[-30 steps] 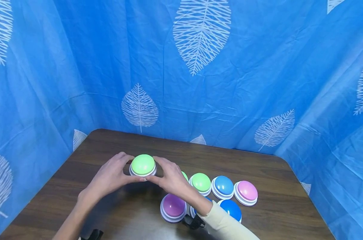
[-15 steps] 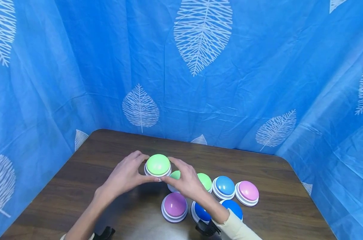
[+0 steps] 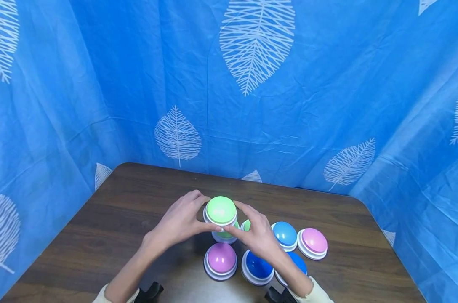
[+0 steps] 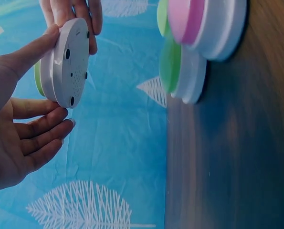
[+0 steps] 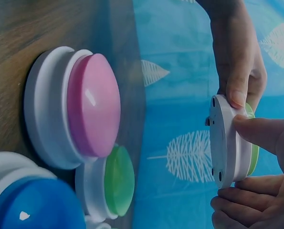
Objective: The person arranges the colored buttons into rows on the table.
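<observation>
Both hands hold one green-domed push button (image 3: 221,210) with a white base in the air above the table. My left hand (image 3: 180,216) pinches its left rim between thumb and fingers. On the opposite rim, my right hand (image 3: 256,230) does the same, the two thumbs nearly meeting at the front. The left wrist view shows the flat white underside (image 4: 75,67) with small dark feet. Behind and below it in the head view, another green button (image 3: 225,236) is partly covered. A third green button (image 3: 246,225) is mostly hidden by my right hand.
Nearest the hands on the brown wooden table (image 3: 111,219) is a pink-purple button (image 3: 221,258). To its right sit a dark blue button (image 3: 258,266) and another dark blue button (image 3: 298,262). Farther right are a light blue button (image 3: 285,233) and a pink button (image 3: 314,240). A blue leaf-patterned curtain (image 3: 304,105) stands behind.
Both hands have carried the green button to the right, from the left part of the table to over another green button. The buttons on the table have stayed put.
</observation>
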Tool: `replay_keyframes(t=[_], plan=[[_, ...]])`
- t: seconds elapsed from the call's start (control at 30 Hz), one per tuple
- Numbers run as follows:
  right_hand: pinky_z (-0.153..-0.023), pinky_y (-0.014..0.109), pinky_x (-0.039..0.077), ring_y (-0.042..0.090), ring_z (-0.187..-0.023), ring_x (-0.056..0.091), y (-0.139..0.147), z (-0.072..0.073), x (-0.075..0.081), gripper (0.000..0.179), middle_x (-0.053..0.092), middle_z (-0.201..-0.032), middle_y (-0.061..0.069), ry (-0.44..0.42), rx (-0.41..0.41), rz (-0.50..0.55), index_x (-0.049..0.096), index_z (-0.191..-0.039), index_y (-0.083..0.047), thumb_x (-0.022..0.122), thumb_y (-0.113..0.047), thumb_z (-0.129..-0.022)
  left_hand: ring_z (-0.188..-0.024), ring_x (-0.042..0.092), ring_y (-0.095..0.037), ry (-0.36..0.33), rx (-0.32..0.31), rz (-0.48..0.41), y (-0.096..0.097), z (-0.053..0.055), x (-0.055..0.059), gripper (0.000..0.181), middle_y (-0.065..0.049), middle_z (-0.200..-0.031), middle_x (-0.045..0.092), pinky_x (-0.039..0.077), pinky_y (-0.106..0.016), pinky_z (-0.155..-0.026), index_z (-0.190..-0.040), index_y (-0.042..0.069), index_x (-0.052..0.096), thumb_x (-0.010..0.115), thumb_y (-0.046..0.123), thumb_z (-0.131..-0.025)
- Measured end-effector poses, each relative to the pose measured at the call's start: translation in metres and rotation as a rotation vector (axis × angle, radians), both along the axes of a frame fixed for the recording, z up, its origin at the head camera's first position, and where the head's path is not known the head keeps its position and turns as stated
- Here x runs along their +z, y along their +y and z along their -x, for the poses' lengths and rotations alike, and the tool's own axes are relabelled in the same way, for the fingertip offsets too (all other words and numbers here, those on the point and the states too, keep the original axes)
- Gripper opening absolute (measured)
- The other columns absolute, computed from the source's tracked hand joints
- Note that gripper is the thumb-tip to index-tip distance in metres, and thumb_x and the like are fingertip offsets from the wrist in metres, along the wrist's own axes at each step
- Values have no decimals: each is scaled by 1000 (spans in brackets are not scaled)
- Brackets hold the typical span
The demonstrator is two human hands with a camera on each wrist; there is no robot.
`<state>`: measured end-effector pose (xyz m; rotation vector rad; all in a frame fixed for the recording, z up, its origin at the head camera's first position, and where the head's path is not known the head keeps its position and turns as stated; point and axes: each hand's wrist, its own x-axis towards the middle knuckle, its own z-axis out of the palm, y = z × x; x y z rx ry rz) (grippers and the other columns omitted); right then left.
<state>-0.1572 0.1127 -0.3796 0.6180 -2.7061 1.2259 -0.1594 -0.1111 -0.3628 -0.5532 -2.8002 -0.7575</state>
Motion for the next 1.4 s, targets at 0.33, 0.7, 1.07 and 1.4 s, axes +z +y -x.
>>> replay_keyframes(t=[0.33,0.7,1.07,1.4], plan=[[-95,51,48,21,-121,58,27,-8,1,64,62,-130,-3,-7,-50,50,59,-136,-19,85,-33,-79,-92,56,-17,17,-93,-1,25,3,2,71,-2,-103,59,50,-39,-80,-118,8,67,85,55,-69],[-97,58,45,32,-124,56,59,-22,0,65,62,-133,7,4,-134,-20,59,-136,-13,84,-34,-80,-97,56,-16,-1,-172,60,57,6,1,73,1,-108,58,51,-37,-86,-122,10,66,80,61,-72],[-91,61,47,36,-117,60,99,-47,-9,68,63,-129,11,13,-229,-101,57,-137,-9,83,-36,-81,-93,54,-10,5,-301,126,99,5,-7,68,5,-105,58,50,-26,-83,-119,14,67,78,64,-74],[-92,67,43,43,-121,54,121,-63,-10,76,59,-134,18,-141,-298,-169,52,-141,-9,78,-47,-82,-89,53,-7,49,-351,181,127,2,-13,67,6,-100,58,47,-21,-78,-114,15,69,78,66,-72]])
